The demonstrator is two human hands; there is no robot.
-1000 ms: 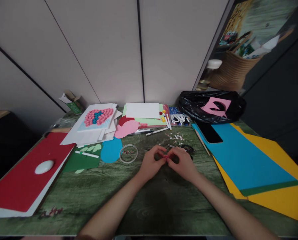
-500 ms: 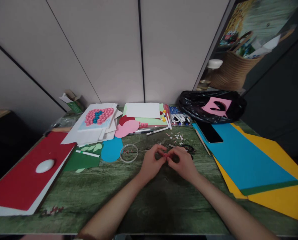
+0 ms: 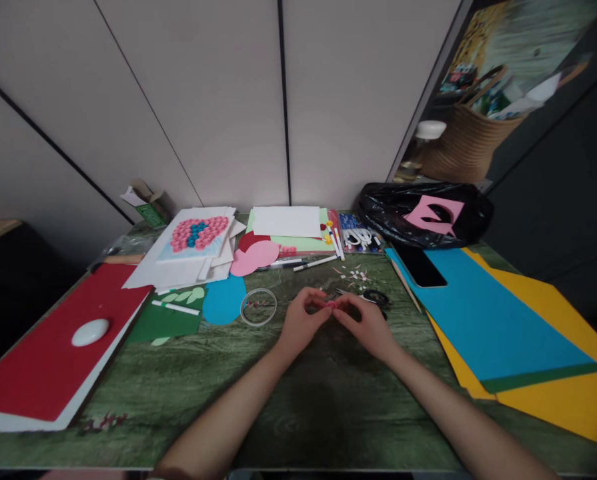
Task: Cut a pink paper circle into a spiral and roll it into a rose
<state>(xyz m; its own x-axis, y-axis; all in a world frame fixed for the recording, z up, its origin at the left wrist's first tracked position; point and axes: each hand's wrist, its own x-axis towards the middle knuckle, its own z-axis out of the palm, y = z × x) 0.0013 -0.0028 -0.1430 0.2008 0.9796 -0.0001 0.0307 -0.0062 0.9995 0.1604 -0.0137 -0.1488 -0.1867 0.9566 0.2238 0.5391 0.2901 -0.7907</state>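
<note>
Hands (image 3: 301, 323) pinch pink piece (image 3: 332, 305); basket (image 3: 458, 143) holds white items (image 3: 544, 89).

Dim, flat light, source unseen; soft dark shadow on table (image 3: 323, 413), lower center. Far left and right murky. Wide-angle stretch toward edges. Fine detail at fingers (image 3: 314, 294) slightly soft.

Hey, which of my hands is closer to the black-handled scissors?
Right. Your right hand is just in front of the scissors; your left hand is farther off, to their left.
</note>
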